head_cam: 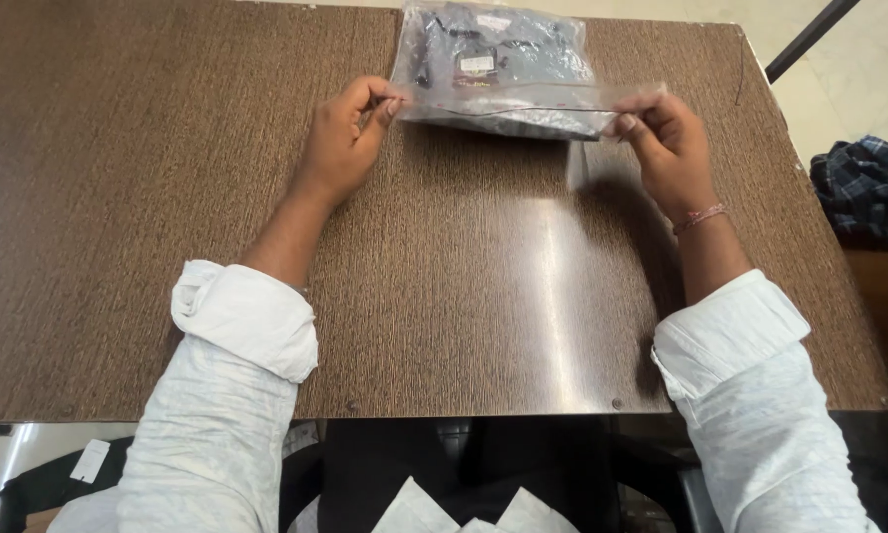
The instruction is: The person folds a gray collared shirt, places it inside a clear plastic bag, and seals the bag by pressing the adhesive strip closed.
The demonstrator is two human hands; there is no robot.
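Both hands work at the near edge of a clear bag (498,64) that lies flat on the far middle of a brown table (167,197). Left hand (343,143) pinches the bag's near-left corner between thumb and forefinger, the other fingers curled in. Right hand (666,143) does the same at the near-right corner, thumb and forefinger closed on the plastic flap, the wrist wearing a thin thread band (698,217). Each hand is closed on the bag's edge and on nothing else.

The bag holds a folded dark garment with a small white tag showing through the plastic. It lies straight ahead of the person, beyond the hands, with its near edge stretched taut between the two pinches. That edge runs left to right across the view, so the flap's long axis is crosswise to the forearms, while the body of the bag reaches away toward the table's far side. Neither hand is clearly nearer: they sit at about the same depth, one at each end of the flap, well apart from each other.

Rolled white sleeves (246,316) cover both forearms to mid-arm. A narrow pale strip (577,163) stands just below the flap near the right hand; what it is cannot be told. Off the table to the right, a dark checked cloth (863,188) lies on a lower surface.
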